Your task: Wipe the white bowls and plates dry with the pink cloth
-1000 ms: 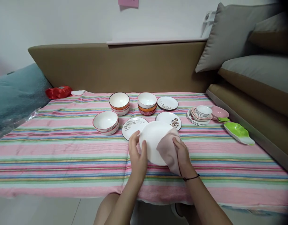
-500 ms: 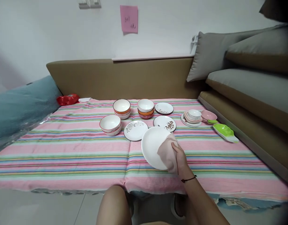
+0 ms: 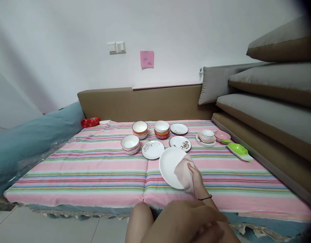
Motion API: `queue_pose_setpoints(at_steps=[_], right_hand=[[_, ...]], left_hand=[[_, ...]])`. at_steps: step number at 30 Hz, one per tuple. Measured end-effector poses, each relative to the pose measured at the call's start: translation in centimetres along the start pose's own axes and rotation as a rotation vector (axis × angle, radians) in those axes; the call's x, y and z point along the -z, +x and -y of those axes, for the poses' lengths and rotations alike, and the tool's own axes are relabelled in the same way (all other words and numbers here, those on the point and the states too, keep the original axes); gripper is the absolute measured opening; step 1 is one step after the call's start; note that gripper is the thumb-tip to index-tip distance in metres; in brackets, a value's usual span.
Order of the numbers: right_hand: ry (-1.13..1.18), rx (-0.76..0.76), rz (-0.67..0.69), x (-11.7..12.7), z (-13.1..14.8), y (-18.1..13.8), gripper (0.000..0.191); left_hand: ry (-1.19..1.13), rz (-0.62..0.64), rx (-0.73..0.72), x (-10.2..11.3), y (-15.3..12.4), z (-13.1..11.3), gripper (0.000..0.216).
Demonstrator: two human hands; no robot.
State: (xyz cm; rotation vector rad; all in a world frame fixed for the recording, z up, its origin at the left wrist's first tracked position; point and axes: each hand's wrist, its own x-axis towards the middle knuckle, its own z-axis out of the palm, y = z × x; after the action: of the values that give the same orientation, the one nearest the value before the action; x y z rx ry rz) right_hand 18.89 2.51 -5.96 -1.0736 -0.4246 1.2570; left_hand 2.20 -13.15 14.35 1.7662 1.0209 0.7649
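My right hand (image 3: 196, 179) is closed on the right edge of a plain white plate (image 3: 168, 168), with a pale pink cloth (image 3: 185, 172) between the fingers and the rim. The plate is tilted above the striped bedcover, its face towards me. Close to the camera at the bottom, my left hand (image 3: 183, 221) is a large blur in front of my right forearm; its fingers are smeared. Just beyond the held plate lie a flower-patterned plate (image 3: 152, 151) and a small stack of brown-flowered plates (image 3: 180, 144).
Stacked bowls (image 3: 130, 144) stand to the left, with more bowls (image 3: 162, 130) behind. Farther right are small stacked dishes (image 3: 207, 139), a pink bowl (image 3: 222, 135) and a green leaf-shaped dish (image 3: 238, 152). Thick cushions (image 3: 269, 108) border the right side; a red package (image 3: 90, 122) lies back left.
My left hand has come into view at the bottom. The camera view has tilted up and shifted left. My right hand still holds the plate through the cloth.
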Motion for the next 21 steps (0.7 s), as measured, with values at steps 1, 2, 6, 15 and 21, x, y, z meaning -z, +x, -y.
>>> queue_pose_setpoints(at_steps=[1,2,6,15,21], right_hand=[[0.003,-0.013,0.010,-0.1,0.2,0.0,0.051],[0.006,-0.023,0.021,-0.2,0.6,0.0,0.050],[-0.015,0.030,0.035,-1.6,3.6,0.9,0.049],[-0.396,0.276,0.059,-5.4,6.9,5.6,0.045],[-0.699,0.372,-0.086,-4.3,4.4,6.1,0.050]], left_hand=[[0.022,0.023,-0.031,0.1,1.4,1.0,0.023],[0.044,0.004,-0.047,0.4,2.9,2.3,0.025],[0.091,-0.443,-0.033,3.7,8.7,7.4,0.028],[-0.192,-0.750,-0.056,5.6,18.7,17.5,0.046],[-0.487,-0.728,0.112,4.1,19.9,20.2,0.043]])
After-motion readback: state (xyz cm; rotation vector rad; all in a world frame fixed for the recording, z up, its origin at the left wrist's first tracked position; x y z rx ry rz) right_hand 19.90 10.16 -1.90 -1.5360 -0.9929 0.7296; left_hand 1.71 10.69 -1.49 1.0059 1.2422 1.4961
